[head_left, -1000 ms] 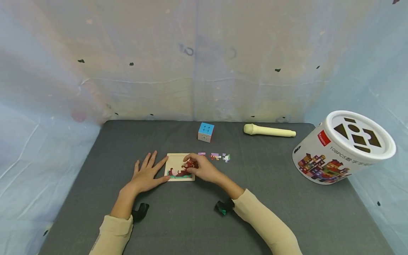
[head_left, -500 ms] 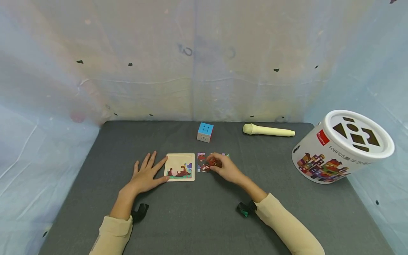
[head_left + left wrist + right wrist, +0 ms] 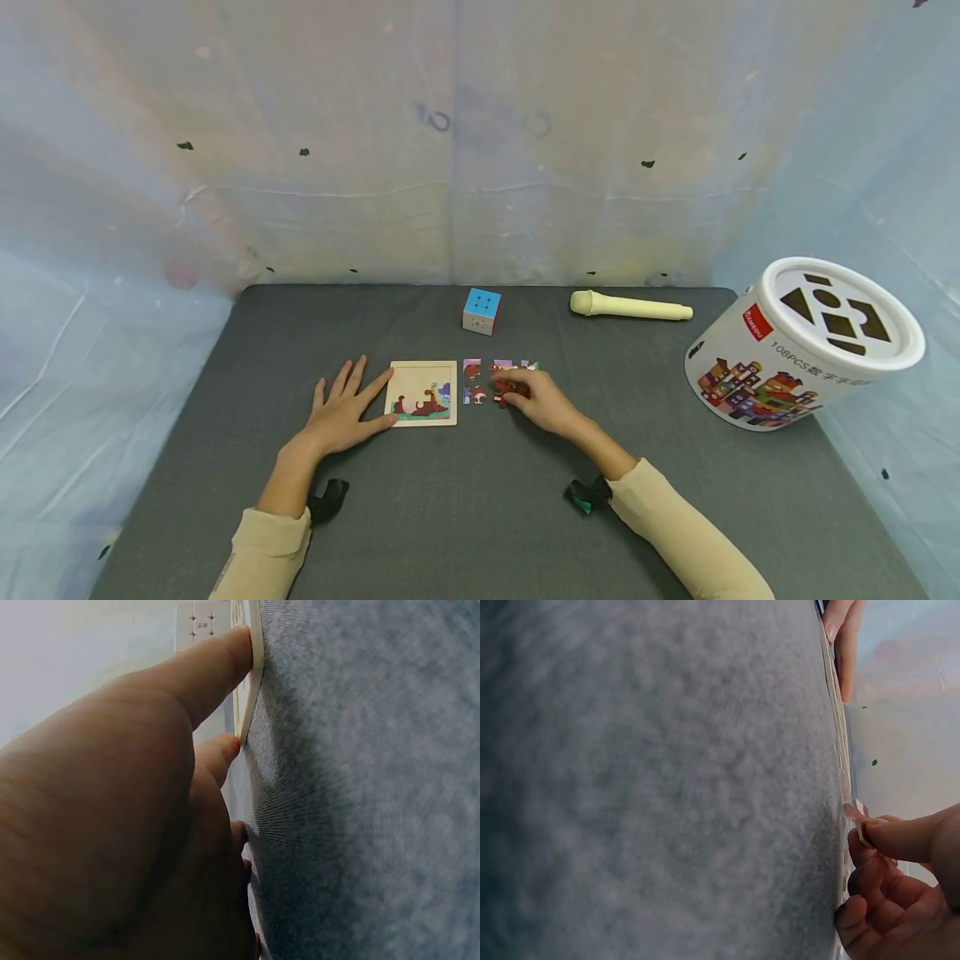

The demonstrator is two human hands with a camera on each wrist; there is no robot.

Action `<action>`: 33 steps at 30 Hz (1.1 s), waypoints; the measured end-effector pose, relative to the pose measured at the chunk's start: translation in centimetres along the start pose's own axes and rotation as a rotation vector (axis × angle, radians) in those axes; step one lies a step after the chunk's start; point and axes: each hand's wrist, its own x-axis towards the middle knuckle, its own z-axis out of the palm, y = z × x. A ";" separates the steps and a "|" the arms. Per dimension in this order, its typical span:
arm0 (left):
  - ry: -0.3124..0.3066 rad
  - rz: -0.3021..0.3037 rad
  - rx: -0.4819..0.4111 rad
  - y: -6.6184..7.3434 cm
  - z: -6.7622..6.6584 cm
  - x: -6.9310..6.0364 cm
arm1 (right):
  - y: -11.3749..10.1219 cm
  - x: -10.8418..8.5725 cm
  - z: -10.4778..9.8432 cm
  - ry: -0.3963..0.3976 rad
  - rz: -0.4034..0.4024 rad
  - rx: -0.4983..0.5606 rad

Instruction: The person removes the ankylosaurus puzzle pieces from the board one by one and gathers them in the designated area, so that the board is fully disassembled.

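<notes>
The puzzle piece (image 3: 500, 398) has moved: a second ago the right hand (image 3: 543, 404) was over the tray (image 3: 424, 364), now it's off to the right, thumb and fingers pinching the piece low over the table. From my end that reads as the work shifting out of the tray. Other loose pieces (image 3: 472, 369) lie just left of and beyond the grip, then the tray farther left, with the left hand (image 3: 335, 421) touching its edge, fingers straight and spread. Cube's (image 3: 482, 312) well beyond the grip.
</notes>
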 end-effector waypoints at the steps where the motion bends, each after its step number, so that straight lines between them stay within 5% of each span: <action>1: 0.000 0.000 0.000 0.0 0.0 0.0 | 0.1 0.0 0.0 0.005 -0.017 -0.004; 21: -0.004 -0.001 -0.007 0.1 -0.2 -0.1 | -0.3 0.0 0.0 0.025 0.073 -0.074; 33: -0.002 -0.005 -0.011 0.2 -0.1 -0.1 | -0.1 -0.1 0.3 0.031 0.037 -0.295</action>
